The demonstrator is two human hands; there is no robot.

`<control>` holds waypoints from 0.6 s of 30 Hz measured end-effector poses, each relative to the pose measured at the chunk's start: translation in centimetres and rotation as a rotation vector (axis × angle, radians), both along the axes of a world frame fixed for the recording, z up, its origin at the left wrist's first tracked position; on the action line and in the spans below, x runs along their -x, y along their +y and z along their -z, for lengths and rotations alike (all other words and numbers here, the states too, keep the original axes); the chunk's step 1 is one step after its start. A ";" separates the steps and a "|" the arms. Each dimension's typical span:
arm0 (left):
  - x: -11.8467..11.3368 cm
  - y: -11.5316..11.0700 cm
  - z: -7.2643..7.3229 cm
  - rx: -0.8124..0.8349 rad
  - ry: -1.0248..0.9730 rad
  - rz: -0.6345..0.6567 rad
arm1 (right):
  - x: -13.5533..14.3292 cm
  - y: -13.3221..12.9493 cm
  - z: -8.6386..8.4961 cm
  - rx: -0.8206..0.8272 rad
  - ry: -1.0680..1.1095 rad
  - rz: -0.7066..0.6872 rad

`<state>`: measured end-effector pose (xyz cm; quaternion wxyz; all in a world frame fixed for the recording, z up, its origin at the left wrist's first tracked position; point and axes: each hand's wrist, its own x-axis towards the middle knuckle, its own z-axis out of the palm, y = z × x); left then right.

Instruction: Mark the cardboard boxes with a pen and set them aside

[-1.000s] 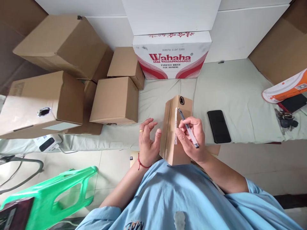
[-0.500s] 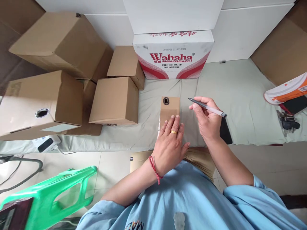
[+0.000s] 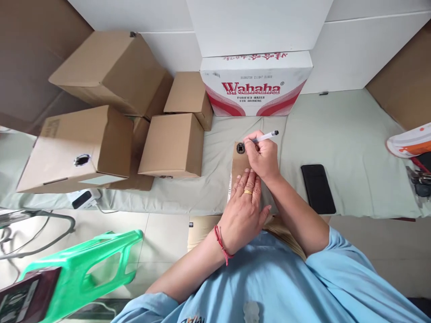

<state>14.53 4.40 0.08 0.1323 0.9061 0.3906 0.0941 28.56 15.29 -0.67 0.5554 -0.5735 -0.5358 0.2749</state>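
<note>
A narrow brown cardboard piece (image 3: 238,164) lies on the green cloth near the table's front edge, with a dark-rimmed hole (image 3: 240,148) at its far end. My left hand (image 3: 245,199) rests flat on its near part, fingers extended and slightly apart. Closed around a pen (image 3: 267,136), my right hand (image 3: 264,157) is over the cardboard's right edge, beside the hole. The pen's dark end points up to the right, while its tip is hidden by my fingers.
Brown boxes (image 3: 171,141) stand at the left, and a white and red Wahaha box (image 3: 256,85) at the back. A black phone (image 3: 318,188) lies right of my right forearm. Keys (image 3: 422,181) are at the far right; a green stool (image 3: 84,264) stands below left.
My right hand has moved left with the pen, from beside the cardboard to over its edge near the hole. The phone now shows fully. My left hand stays on the cardboard.
</note>
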 end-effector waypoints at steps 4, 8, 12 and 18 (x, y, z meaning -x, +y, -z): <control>0.0 0.1 -0.1 0.000 -0.016 0.016 | 0.0 -0.6 0.2 -0.031 -0.020 0.037; -0.1 0.1 -0.3 -0.001 -0.019 0.017 | -0.2 -0.7 0.1 -0.026 -0.098 0.021; -0.1 0.1 -0.5 0.012 -0.020 0.026 | -0.1 -0.6 -0.2 0.025 -0.173 0.013; -0.2 0.1 -0.6 0.015 -0.030 0.023 | -0.1 -0.7 -0.5 0.061 -0.155 -0.020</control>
